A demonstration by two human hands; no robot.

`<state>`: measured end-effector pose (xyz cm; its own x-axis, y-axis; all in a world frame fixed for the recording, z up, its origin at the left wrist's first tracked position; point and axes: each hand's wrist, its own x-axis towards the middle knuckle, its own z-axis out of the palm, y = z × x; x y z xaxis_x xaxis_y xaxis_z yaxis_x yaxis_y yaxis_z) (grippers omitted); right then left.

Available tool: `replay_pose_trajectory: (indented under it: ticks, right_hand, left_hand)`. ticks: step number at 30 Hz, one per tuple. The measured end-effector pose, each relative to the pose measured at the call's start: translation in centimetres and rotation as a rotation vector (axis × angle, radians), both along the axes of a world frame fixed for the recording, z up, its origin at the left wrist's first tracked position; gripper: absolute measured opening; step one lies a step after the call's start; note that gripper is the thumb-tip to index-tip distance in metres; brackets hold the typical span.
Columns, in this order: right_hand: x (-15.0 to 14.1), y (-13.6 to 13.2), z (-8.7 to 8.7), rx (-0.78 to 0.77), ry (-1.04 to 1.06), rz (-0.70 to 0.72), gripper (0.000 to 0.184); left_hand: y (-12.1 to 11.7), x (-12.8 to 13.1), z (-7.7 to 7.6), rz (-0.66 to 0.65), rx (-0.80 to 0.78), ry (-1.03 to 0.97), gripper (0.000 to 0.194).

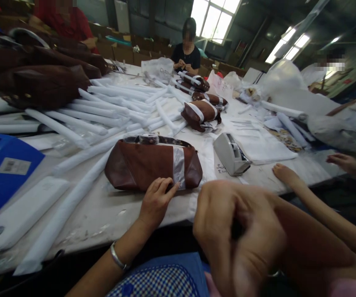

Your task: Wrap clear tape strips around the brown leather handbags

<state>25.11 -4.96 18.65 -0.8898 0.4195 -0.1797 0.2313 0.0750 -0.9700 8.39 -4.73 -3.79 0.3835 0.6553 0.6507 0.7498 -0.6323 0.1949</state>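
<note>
A brown handbag with dark leather ends lies on the table in front of me. A pale wrap strip runs around its right part, and its dark strap lies along the top. My left hand grips the bag's lower front edge, fingers bent, thumb pointing at the strip. Close to the camera, my right hand is raised off the table with fingers pinched together. Whatever may be between those fingers is hidden. Right of the bag stands a grey tape dispenser.
Many white paper-wrapped rolls cover the table's left and middle. Brown bags are piled far left, near a blue holder and a white power strip. More wrapped bags lie behind. Another person's hand rests at right.
</note>
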Motion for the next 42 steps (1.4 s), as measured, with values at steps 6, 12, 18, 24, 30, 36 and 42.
replay_pose_trajectory:
  ticks: [6, 12, 18, 24, 30, 36, 42]
  right_hand:
    - [0.6, 8.6, -6.2, 0.618, -0.535, 0.156, 0.035]
    - [-1.6, 12.0, -9.0, 1.141, -0.933, 0.358, 0.026]
    - [-3.0, 13.1, -8.3, 1.280, -0.954, 0.454, 0.040]
    - [-0.8, 17.5, -7.7, 1.213, -1.125, 0.214, 0.069]
    - [1.7, 11.3, -11.1, 1.342, -0.792, -0.489, 0.035]
    - [3.6, 6.5, -18.0, 1.452, -0.450, -0.375, 0.053]
    - [6.0, 8.5, -17.2, 1.428, -0.389, -0.405, 0.047]
  left_hand:
    - [0.1, 0.0, -0.4, 0.017, 0.015, 0.016, 0.035]
    - [0.2, 0.0, -0.5, 0.025, 0.030, 0.032, 0.040]
    - [0.2, 0.1, -0.4, 0.021, 0.030, 0.022, 0.038]
    - [0.3, 0.1, -0.3, 0.025, 0.003, 0.039, 0.040]
    - [0.2, 0.4, 0.1, 0.008, -0.040, 0.015, 0.047]
    - [0.2, -1.5, 1.8, -0.136, -0.112, -0.019, 0.037]
    - [0.1, -7.9, 3.5, 0.041, -0.022, 0.242, 0.048]
